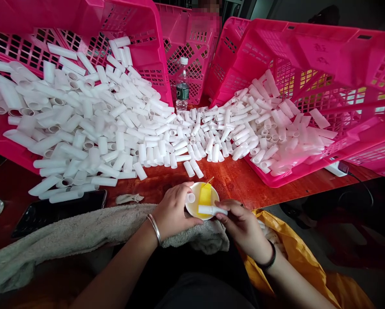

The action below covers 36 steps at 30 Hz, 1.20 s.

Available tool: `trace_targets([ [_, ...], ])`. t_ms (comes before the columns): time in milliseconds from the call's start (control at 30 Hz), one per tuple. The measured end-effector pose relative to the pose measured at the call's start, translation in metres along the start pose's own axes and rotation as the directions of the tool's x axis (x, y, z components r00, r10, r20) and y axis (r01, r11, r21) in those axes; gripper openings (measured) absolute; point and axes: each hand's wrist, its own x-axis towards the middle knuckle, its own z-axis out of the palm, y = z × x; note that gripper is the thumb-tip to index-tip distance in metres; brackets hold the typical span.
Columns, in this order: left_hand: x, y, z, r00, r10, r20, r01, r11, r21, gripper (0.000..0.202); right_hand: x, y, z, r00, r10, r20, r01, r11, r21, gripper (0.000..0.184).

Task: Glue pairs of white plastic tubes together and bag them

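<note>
My left hand (176, 210) is closed at the left side of a small white bowl (214, 196), with the end of a short white tube (190, 198) showing by its fingers. A yellow block (205, 195) with a thin stick (208, 182) on it sits in the bowl. Between thumb and fingers, my right hand (240, 223) pinches a white plastic tube (212, 210), held nearly level over the bowl's lower right part. A large heap of white tubes (128, 124) spreads over the table beyond both hands.
Tipped pink crates stand left (141, 25) and right (308, 38), tubes spilling from them. A water bottle (182, 88) stands between. A phone (57, 210) and grey towel (108, 225) lie front left on the red table (231, 180). Yellow fabric (292, 244) hangs at right.
</note>
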Motion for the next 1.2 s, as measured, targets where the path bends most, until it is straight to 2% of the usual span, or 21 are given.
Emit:
trace_targets([
  [67, 0.0, 0.0, 0.0, 1.0, 0.02, 0.016, -0.02, 1.0, 0.008, 0.067, 0.0, 0.003, -0.002, 0.984, -0.177, 0.013, 0.177, 0.976, -0.13, 0.022],
  [133, 0.001, 0.0, -0.001, 0.999, 0.038, 0.022, -0.039, 0.999, 0.018, 0.067, 0.002, 0.008, -0.004, 0.935, -0.349, 0.065, 0.354, 0.91, -0.214, 0.028],
  [200, 0.001, 0.001, -0.006, 0.999, 0.052, -0.002, -0.052, 0.998, 0.042, 0.067, 0.004, 0.012, -0.004, 0.917, -0.396, 0.049, 0.398, 0.897, -0.193, 0.029],
  [267, 0.001, 0.004, -0.014, 0.998, 0.059, -0.038, -0.056, 0.996, 0.066, 0.05, 0.008, 0.01, -0.004, 0.957, -0.276, -0.085, 0.272, 0.961, -0.055, 0.023],
  [333, 0.002, 0.009, -0.024, 0.998, 0.054, -0.034, -0.05, 0.995, 0.091, 0.025, 0.012, 0.002, -0.004, 0.981, -0.04, -0.19, 0.075, 0.98, 0.182, 0.015],
  [433, 0.004, 0.018, -0.036, 0.994, 0.101, 0.034, -0.105, 0.979, 0.174, 0.019, 0.02, -0.016, -0.008, 0.97, 0.224, -0.095, -0.153, 0.865, 0.478, 0.017],
  [500, 0.004, 0.024, -0.041, 0.982, 0.183, 0.053, -0.19, 0.942, 0.278, 0.021, 0.025, -0.027, -0.013, 0.959, 0.281, 0.024, -0.249, 0.806, 0.537, 0.02],
  [567, 0.004, 0.032, -0.042, 0.966, 0.251, 0.053, -0.252, 0.887, 0.387, 0.024, 0.028, -0.036, -0.018, 0.953, 0.287, 0.093, -0.294, 0.814, 0.501, 0.021],
  [633, 0.002, 0.044, -0.041, 0.962, 0.263, 0.07, -0.268, 0.866, 0.422, 0.023, 0.028, -0.043, -0.022, 0.965, 0.24, 0.102, -0.26, 0.886, 0.383, 0.018],
  [667, 0.0, 0.051, -0.039, 0.966, 0.243, 0.091, -0.259, 0.889, 0.379, 0.022, 0.026, -0.047, -0.024, 0.981, 0.179, 0.072, -0.192, 0.938, 0.288, 0.017],
  [733, -0.008, 0.069, -0.034, 0.976, 0.15, 0.161, -0.173, 0.974, 0.145, 0.018, 0.017, -0.054, -0.027, 0.999, -0.041, -0.027, 0.043, 0.998, 0.053, 0.021],
  [767, -0.013, 0.078, -0.031, 0.971, 0.097, 0.22, -0.095, 0.995, -0.019, 0.017, 0.011, -0.058, -0.028, 0.984, -0.169, -0.059, 0.165, 0.985, -0.058, 0.023],
  [833, -0.025, 0.092, -0.02, 0.944, 0.03, 0.327, 0.061, 0.962, -0.265, 0.015, -0.003, -0.067, -0.027, 0.945, -0.317, -0.08, 0.296, 0.934, -0.199, 0.025],
  [867, -0.032, 0.098, -0.013, 0.936, 0.015, 0.351, 0.099, 0.947, -0.305, 0.015, -0.011, -0.07, -0.025, 0.952, -0.294, -0.087, 0.27, 0.938, -0.217, 0.027],
  [900, -0.037, 0.102, -0.005, 0.937, 0.004, 0.35, 0.102, 0.953, -0.285, 0.015, -0.02, -0.073, -0.022, 0.974, -0.2, -0.104, 0.176, 0.963, -0.203, 0.029],
  [933, -0.042, 0.105, 0.005, 0.943, -0.004, 0.334, 0.082, 0.972, -0.218, 0.017, -0.027, -0.075, -0.018, 0.989, -0.064, -0.135, 0.042, 0.986, -0.16, 0.032],
  [967, -0.045, 0.107, 0.014, 0.947, -0.007, 0.32, 0.052, 0.99, -0.132, 0.019, -0.035, -0.076, -0.015, 0.981, 0.088, -0.172, -0.106, 0.99, -0.095, 0.035],
  [1033, -0.047, 0.111, 0.029, 0.939, 0.025, 0.344, -0.027, 1.0, 0.0, 0.023, -0.05, -0.07, -0.011, 0.921, 0.33, -0.209, -0.326, 0.944, 0.055, 0.038],
  [1067, -0.047, 0.113, 0.033, 0.931, 0.066, 0.36, -0.083, 0.996, 0.031, 0.025, -0.059, -0.064, -0.014, 0.896, 0.389, -0.213, -0.378, 0.921, 0.095, 0.039],
  [1133, -0.042, 0.111, 0.031, 0.923, 0.188, 0.335, -0.221, 0.973, 0.061, 0.037, -0.081, -0.041, -0.03, 0.858, 0.43, -0.28, -0.434, 0.9, 0.052, 0.039],
  [1200, -0.035, 0.1, 0.017, 0.933, 0.293, 0.207, -0.323, 0.938, 0.128, 0.058, -0.11, -0.007, -0.059, 0.786, 0.437, -0.437, -0.523, 0.847, -0.093, 0.039],
])
